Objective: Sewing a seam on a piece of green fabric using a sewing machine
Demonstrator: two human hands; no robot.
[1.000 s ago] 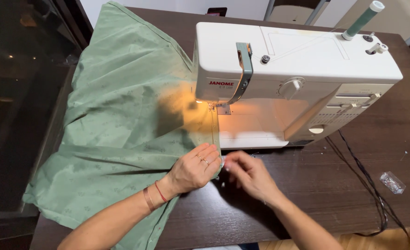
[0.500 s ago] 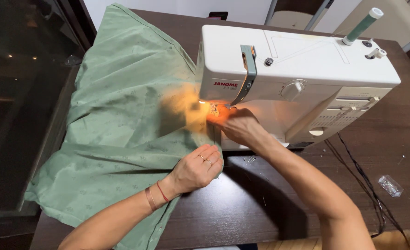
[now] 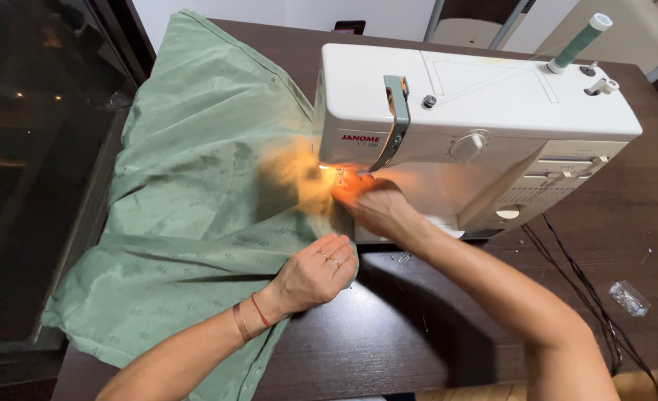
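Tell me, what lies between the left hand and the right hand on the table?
In the head view, only the edge of the green fabric lies between the left hand and the right hand, beside the white sewing machine.

The fabric [image 3: 195, 215] is a pale sage green with a faint scattered pattern of small darker-green sprigs, and it glows orange-yellow where the sewing machine's lamp falls on it. The sewing machine [image 3: 477, 126] is white with a grey-green lever on its front and cream dials, and it carries a spool of dusty green thread [image 3: 577, 46] on top, while the table [image 3: 388, 327] under it is a very dark brown wood grain crossed by black cables [image 3: 588, 289]. The left hand [image 3: 315, 275] wears thin gold-coloured rings, with a red string and a copper-coloured bangle at the wrist, and the right hand [image 3: 377, 204] is lit warm orange at its fingertips.
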